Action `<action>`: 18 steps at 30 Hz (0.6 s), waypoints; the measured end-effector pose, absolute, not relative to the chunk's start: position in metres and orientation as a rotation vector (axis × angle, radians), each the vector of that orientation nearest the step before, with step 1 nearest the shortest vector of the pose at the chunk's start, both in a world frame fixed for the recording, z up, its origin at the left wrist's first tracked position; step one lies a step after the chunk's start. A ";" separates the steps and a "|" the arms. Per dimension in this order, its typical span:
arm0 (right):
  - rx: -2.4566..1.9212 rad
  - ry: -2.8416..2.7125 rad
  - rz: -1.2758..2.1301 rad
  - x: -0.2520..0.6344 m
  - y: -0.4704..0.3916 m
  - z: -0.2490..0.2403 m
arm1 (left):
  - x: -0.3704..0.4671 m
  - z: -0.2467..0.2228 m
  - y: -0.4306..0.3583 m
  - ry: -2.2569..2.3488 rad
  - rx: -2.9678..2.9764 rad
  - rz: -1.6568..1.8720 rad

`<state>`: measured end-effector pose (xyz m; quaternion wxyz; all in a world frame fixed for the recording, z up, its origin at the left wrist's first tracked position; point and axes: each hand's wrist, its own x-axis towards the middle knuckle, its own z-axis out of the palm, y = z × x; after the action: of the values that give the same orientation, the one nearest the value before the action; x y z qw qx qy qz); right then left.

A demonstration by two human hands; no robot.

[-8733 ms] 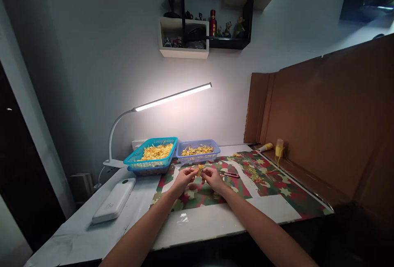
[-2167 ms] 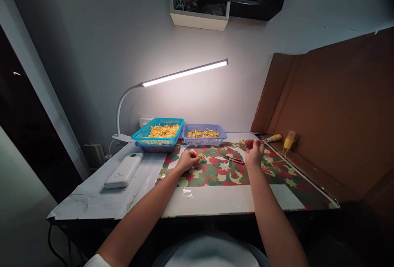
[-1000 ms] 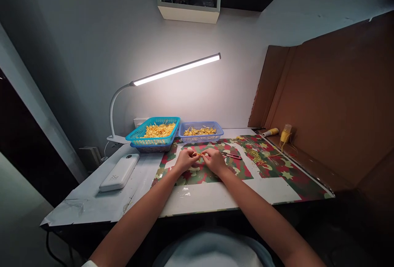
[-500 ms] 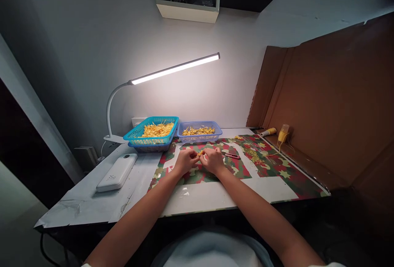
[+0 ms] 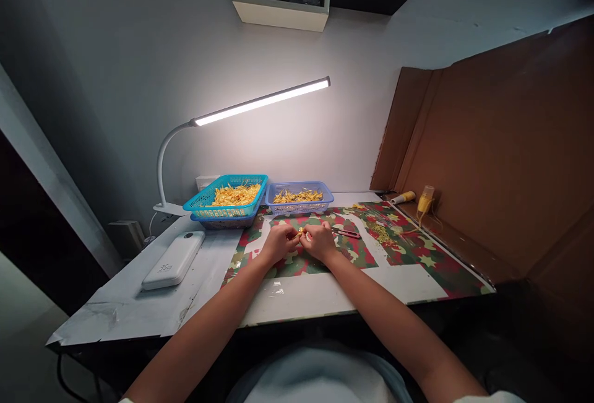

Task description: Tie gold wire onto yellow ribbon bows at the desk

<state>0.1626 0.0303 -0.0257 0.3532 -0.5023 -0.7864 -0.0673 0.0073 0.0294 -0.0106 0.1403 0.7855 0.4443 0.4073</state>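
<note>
My left hand (image 5: 278, 243) and my right hand (image 5: 318, 242) meet over the patterned sheet. Between their fingertips they pinch a small yellow piece (image 5: 300, 232). Beside my right hand, partly covered by it, lies a red-handled tool (image 5: 349, 233). Behind the hands stand a turquoise basket (image 5: 195, 207) of yellow strips (image 5: 236, 195), resting on a blue basket (image 5: 223, 223), and a purple basket (image 5: 301, 207) holding thinner yellow pieces (image 5: 297, 195).
A white lamp (image 5: 262, 101) shines over the table. At the left is a white power bank (image 5: 174, 260). Small yellow-green bits (image 5: 381, 234) lie on the camouflage sheet (image 5: 420, 260). A yellow thread spool (image 5: 424, 200) stands by the cardboard (image 5: 501, 143) at the right.
The view has shifted slightly. Both hands still hold the small yellow piece, with less of it showing between the fingertips.
</note>
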 end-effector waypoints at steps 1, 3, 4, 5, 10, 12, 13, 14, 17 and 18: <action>-1.300 -2.023 -0.154 0.163 0.030 -0.025 | 0.008 -0.011 0.029 1.283 2.247 1.173; -1.307 -1.977 -0.088 0.163 0.030 -0.024 | 0.009 -0.011 0.029 1.286 2.168 1.182; -1.313 -1.947 -0.048 0.162 0.030 -0.024 | 0.009 -0.011 0.030 1.287 2.117 1.183; -1.319 -1.917 -0.009 0.162 0.030 -0.023 | 0.010 -0.012 0.031 1.287 2.061 1.176; -1.286 -1.831 0.159 0.162 0.032 -0.024 | 0.008 -0.016 0.037 1.275 1.872 1.102; -1.233 -1.824 0.238 0.164 0.033 -0.026 | 0.005 -0.018 0.039 1.310 1.876 1.121; -1.200 -1.813 0.293 0.166 0.033 -0.026 | 0.004 -0.019 0.040 1.341 1.891 1.126; -1.168 -1.789 0.364 0.169 0.033 -0.025 | 0.002 -0.019 0.041 1.377 1.911 1.124; -1.088 -1.654 0.622 0.179 0.029 -0.015 | -0.002 -0.021 0.043 1.496 1.983 1.043; -1.065 -1.610 0.696 0.183 0.027 -0.010 | -0.003 -0.021 0.044 1.543 2.005 0.996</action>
<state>0.1829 0.0269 -0.0103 0.5182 -0.4440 -0.6711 0.2899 -0.0026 0.0437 -0.0206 0.2097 0.7210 0.5548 0.3583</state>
